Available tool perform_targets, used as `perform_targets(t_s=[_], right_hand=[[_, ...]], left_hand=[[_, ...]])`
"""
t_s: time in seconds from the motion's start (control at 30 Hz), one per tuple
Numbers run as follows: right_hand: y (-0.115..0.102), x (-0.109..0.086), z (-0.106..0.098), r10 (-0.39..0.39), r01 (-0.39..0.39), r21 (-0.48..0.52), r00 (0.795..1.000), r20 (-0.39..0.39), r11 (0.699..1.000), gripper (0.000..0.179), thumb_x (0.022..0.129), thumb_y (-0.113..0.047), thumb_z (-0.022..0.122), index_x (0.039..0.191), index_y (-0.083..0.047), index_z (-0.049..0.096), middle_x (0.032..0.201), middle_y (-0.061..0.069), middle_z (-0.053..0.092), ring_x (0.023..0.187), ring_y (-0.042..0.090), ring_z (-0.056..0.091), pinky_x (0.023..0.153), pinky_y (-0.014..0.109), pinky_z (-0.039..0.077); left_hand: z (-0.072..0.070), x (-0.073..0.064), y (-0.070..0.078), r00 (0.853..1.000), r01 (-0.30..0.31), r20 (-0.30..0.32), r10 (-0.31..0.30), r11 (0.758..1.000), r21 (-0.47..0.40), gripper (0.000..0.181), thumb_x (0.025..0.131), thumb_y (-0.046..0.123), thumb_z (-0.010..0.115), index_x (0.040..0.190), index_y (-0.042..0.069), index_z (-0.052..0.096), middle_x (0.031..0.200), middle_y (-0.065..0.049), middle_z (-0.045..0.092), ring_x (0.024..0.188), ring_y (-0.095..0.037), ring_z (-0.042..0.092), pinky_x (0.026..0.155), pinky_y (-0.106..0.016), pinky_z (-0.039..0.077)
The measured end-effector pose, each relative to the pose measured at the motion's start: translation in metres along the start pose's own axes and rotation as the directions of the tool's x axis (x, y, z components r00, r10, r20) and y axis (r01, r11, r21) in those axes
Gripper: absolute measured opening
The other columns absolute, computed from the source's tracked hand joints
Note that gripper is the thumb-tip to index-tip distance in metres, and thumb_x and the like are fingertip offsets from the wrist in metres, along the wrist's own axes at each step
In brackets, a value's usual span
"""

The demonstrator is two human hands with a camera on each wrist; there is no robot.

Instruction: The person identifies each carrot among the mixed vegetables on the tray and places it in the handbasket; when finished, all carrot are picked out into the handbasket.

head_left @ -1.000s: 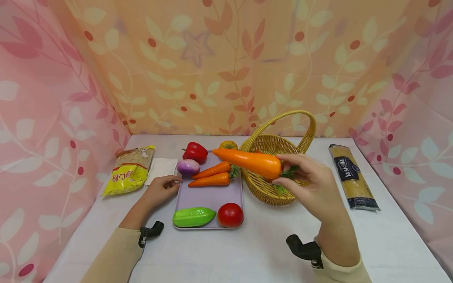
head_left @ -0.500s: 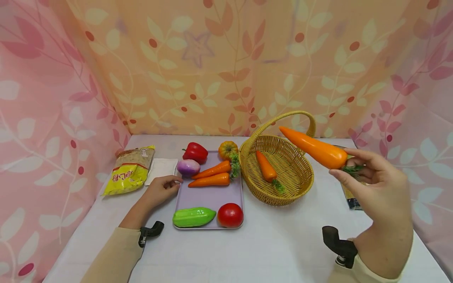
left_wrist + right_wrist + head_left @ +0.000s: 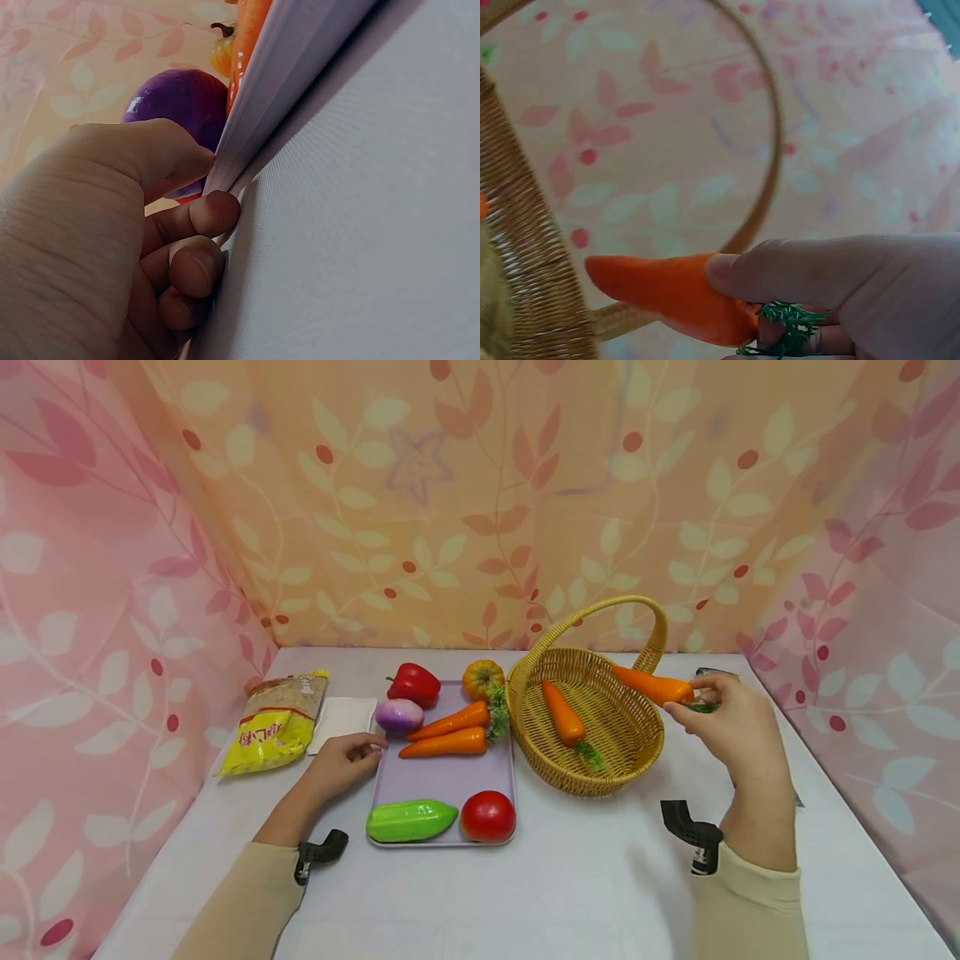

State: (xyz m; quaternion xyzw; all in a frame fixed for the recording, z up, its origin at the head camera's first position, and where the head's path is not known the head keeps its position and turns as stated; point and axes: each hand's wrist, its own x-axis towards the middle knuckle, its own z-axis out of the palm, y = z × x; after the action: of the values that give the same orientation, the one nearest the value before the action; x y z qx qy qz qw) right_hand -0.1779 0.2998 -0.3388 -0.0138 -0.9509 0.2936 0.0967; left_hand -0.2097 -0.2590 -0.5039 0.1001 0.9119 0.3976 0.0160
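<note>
My right hand [image 3: 731, 718] pinches an orange carrot [image 3: 651, 682] at its leafy end, thumb on one side. The carrot's tip points left, overlapping the right rim of the wicker basket [image 3: 592, 785] in the head view. A second carrot [image 3: 564, 714] lies inside the basket. At the left edge of the lilac tray [image 3: 442, 777], my left hand [image 3: 345, 766] pinches the rim between thumb and curled fingers [image 3: 196, 266]. On the tray are two carrots [image 3: 447, 742], a purple-and-white round vegetable [image 3: 399, 716], a red bell pepper [image 3: 415, 685], a green ridged vegetable [image 3: 412, 821] and a tomato [image 3: 488, 817].
A small orange pumpkin [image 3: 483, 678] sits by the tray's far right corner. The basket's tall handle [image 3: 585, 612] arches above it. A yellow bag [image 3: 273, 722] and a white square cloth [image 3: 341, 720] lie at left. My right hand partly hides a packet [image 3: 717, 673].
The right hand has carried its carrot right, past the basket, then back left and farther away to the basket's right rim. The left hand stays at the tray.
</note>
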Motion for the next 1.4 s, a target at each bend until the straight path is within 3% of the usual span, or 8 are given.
perform_targets(t_s=[0.2, 0.43, 0.6, 0.83, 1.0, 1.17, 1.4], right_hand=[[0.0, 0.021, 0.044, 0.051, -0.049, -0.031, 0.997, 0.063, 0.998, 0.06, 0.092, -0.042, 0.075, 0.127, 0.004, 0.06, 0.107, 0.025, 0.068, 0.087, 0.035, 0.064, 0.066, 0.042, 0.053], [-0.006, 0.033, 0.095, 0.041, -0.04, -0.013, 0.999, 0.025, 0.999, 0.047, 0.092, -0.037, 0.073, 0.116, 0.002, 0.063, 0.099, 0.021, 0.069, 0.084, 0.033, 0.063, 0.072, 0.044, 0.051], [-0.009, 0.031, 0.107, 0.077, -0.071, -0.152, 0.996, 0.036, 0.986, 0.038, 0.092, -0.034, 0.075, 0.107, 0.0, 0.063, 0.088, 0.018, 0.068, 0.075, 0.033, 0.062, 0.062, 0.044, 0.048], [-0.015, 0.031, 0.119, 0.13, -0.076, -0.305, 0.979, 0.16, 0.949, 0.038, 0.091, -0.037, 0.075, 0.103, -0.002, 0.067, 0.092, 0.019, 0.068, 0.082, 0.038, 0.066, 0.059, 0.051, 0.051], [-0.02, 0.027, 0.107, 0.126, -0.074, -0.293, 0.979, 0.163, 0.953, 0.046, 0.091, -0.036, 0.075, 0.118, 0.001, 0.067, 0.104, 0.024, 0.069, 0.09, 0.042, 0.067, 0.066, 0.055, 0.053], [-0.036, 0.018, 0.072, 0.116, -0.084, -0.244, 0.986, 0.121, 0.966, 0.057, 0.094, -0.038, 0.071, 0.133, 0.001, 0.06, 0.113, 0.027, 0.068, 0.097, 0.044, 0.066, 0.073, 0.055, 0.053], [-0.065, -0.005, 0.03, 0.026, -0.022, -0.147, 0.999, 0.028, 0.989, 0.063, 0.095, -0.047, 0.069, 0.138, -0.002, 0.057, 0.115, 0.021, 0.067, 0.094, 0.039, 0.061, 0.073, 0.051, 0.05]], left_hand=[[0.001, 0.001, 0.001, 1.0, 0.003, 0.001, -0.003, 1.0, 0.001, 0.02, 0.098, 0.02, 0.07, 0.117, 0.019, 0.076, 0.086, 0.001, 0.063, 0.077, -0.022, 0.055, 0.067, -0.03, 0.047], [0.0, 0.001, 0.001, 1.0, 0.003, -0.001, -0.003, 1.0, 0.006, 0.02, 0.097, 0.019, 0.07, 0.116, 0.019, 0.076, 0.086, 0.001, 0.063, 0.077, -0.022, 0.055, 0.067, -0.029, 0.046], [0.0, 0.001, 0.002, 1.0, 0.002, 0.007, -0.002, 1.0, 0.0, 0.02, 0.098, 0.019, 0.07, 0.117, 0.018, 0.076, 0.087, 0.001, 0.063, 0.077, -0.022, 0.055, 0.067, -0.029, 0.047], [-0.001, 0.0, 0.003, 1.0, 0.007, -0.003, -0.007, 1.0, 0.01, 0.02, 0.097, 0.018, 0.07, 0.116, 0.017, 0.076, 0.087, 0.001, 0.063, 0.079, -0.022, 0.055, 0.068, -0.03, 0.046], [0.0, 0.001, 0.004, 1.0, 0.005, 0.005, -0.005, 1.0, -0.007, 0.02, 0.098, 0.019, 0.07, 0.117, 0.017, 0.075, 0.087, 0.0, 0.063, 0.078, -0.022, 0.055, 0.068, -0.029, 0.047], [-0.001, 0.001, 0.006, 1.0, -0.001, 0.002, 0.001, 1.0, -0.014, 0.019, 0.098, 0.018, 0.069, 0.116, 0.017, 0.076, 0.086, 0.0, 0.063, 0.077, -0.022, 0.055, 0.067, -0.029, 0.047], [-0.001, 0.0, 0.005, 1.0, 0.0, -0.007, 0.0, 1.0, -0.015, 0.019, 0.097, 0.018, 0.07, 0.115, 0.017, 0.076, 0.086, 0.0, 0.064, 0.077, -0.022, 0.055, 0.067, -0.029, 0.047]])
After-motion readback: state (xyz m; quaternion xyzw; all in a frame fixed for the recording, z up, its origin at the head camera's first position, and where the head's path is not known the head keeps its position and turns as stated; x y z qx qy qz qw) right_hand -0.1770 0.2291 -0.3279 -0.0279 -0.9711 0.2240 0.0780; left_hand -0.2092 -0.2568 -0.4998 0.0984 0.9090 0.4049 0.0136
